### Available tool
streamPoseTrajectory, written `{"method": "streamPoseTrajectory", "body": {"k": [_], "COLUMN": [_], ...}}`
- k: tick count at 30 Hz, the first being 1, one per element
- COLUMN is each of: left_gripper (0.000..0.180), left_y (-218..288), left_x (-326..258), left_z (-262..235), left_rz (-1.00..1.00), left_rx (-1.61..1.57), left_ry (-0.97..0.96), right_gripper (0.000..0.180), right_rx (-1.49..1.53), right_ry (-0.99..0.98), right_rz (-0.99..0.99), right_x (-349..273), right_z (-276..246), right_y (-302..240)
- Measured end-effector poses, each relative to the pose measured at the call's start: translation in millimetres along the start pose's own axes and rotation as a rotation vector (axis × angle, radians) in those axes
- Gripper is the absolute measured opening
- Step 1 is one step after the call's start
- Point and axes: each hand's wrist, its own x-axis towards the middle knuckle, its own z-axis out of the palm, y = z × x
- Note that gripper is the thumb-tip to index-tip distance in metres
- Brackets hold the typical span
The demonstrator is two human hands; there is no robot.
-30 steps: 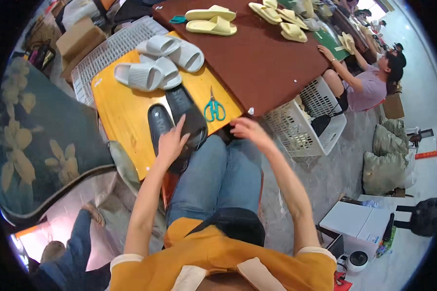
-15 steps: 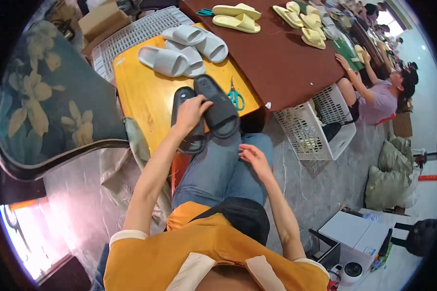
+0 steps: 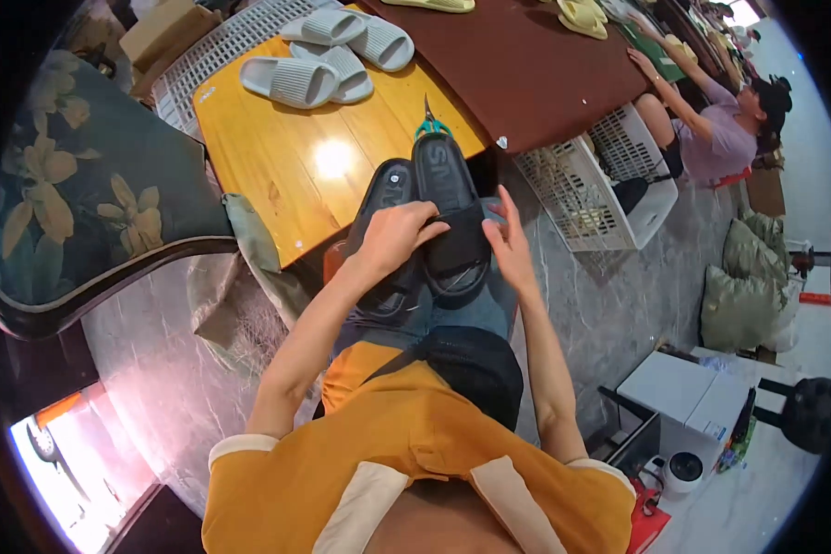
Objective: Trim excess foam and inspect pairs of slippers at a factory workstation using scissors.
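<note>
Two black slide sandals lie side by side over my lap, toes toward me, with their heel ends at the yellow table's near edge. My left hand (image 3: 399, 238) reaches across the left slide (image 3: 390, 189), covering much of its strap. Its thumb and fingers pinch the inner strap edge of the right slide (image 3: 450, 175). Close by the outer side of that right slide is my right hand (image 3: 512, 245), fingers apart and holding nothing. Just beyond the slides, teal-handled scissors (image 3: 431, 126) rest on the table with the blades pointing away, their handles partly hidden.
Pale grey slides (image 3: 291, 81) sit on the yellow table (image 3: 258, 166). A brown-covered table (image 3: 526, 83) adjoins it, with yellow slides (image 3: 582, 17). White crates (image 3: 572, 198) stand right, near a seated person (image 3: 716, 129). A floral-patterned chair back (image 3: 111, 175) rises at left.
The black slides have come nearer to me, off the tabletop. My left hand has shifted onto the right slide's strap, and my right hand has moved up beside that slide. The view has tilted.
</note>
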Motion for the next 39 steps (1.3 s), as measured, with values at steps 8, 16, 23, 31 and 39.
{"method": "streamPoseTrajectory", "body": {"k": [8, 16, 23, 31, 39], "left_gripper": [0.028, 0.039, 0.034, 0.028, 0.029], "left_y": [0, -3, -11, -18, -18], "left_x": [-27, -26, -32, -35, -38], "left_z": [52, 63, 66, 72, 69], "left_rz": [0.084, 0.041, 0.055, 0.085, 0.047], "left_rx": [0.169, 0.192, 0.123, 0.1, 0.113], "left_ry": [0.115, 0.072, 0.082, 0.113, 0.079], "right_gripper": [0.052, 0.029, 0.011, 0.009, 0.009], "right_rx": [-0.384, -0.7, -0.653, -0.974, -1.322], "right_ry": [-0.303, -0.128, -0.264, -0.275, -0.525], "right_rz": [0.125, -0.395, -0.567, -0.686, -1.003], "right_x": [-18, 19, 90, 112, 122], "right_z": [-11, 2, 88, 111, 132], "right_y": [21, -12, 2, 33, 32]}}
